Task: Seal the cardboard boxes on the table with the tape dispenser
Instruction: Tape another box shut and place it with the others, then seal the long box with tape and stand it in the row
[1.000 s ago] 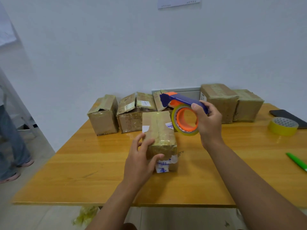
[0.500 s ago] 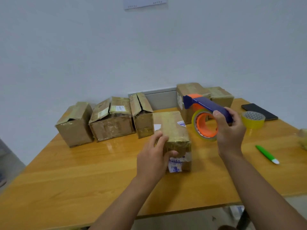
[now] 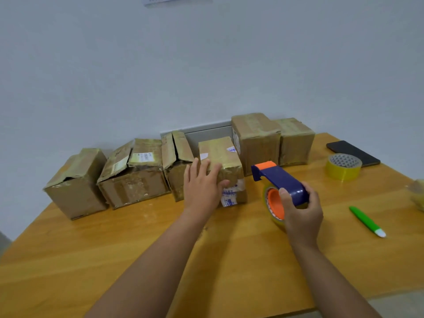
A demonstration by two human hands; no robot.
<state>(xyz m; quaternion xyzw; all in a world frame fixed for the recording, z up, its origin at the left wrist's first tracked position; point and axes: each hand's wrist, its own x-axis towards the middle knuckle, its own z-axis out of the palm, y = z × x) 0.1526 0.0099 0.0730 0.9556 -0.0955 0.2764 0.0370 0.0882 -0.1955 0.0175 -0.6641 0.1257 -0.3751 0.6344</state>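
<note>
The fingers of the left hand (image 3: pixel 202 187) lie spread and nearly straight over the near left corner of the taped box (image 3: pixel 221 166), the fingertips resting on its top and the thumb pressed against its near face beside a white label with blue print. The fingers of the right hand (image 3: pixel 300 212) are curled round the tape dispenser (image 3: pixel 281 183), thumb on the near side of its blue handle and the other fingers wrapped over the far side; the orange hub and the yellowish roll show under the thumb, low over the table, and I cannot tell whether the roll touches the wood. The dispenser's orange-tipped nose points away and to the left, toward the gap between the taped box and the tall box (image 3: pixel 257 143) behind it. The taped box stands on the wooden table (image 3: pixel 114 260), just right of a narrow box (image 3: pixel 176 161) whose top flaps gape open along the middle. Further left along the wall stand a wide box (image 3: pixel 135 171) with a shipping label on its loose flaps and, at the end of the row, a box (image 3: pixel 75 182) with one flap lifted. Behind and right of the tall box, touching it, is another closed box (image 3: pixel 296 141). On the right side of the table lie a spare yellow roll of tape (image 3: pixel 343 167), a dark phone (image 3: pixel 353 152) just behind it, and a green pen (image 3: pixel 367 221) near the right wrist.
</note>
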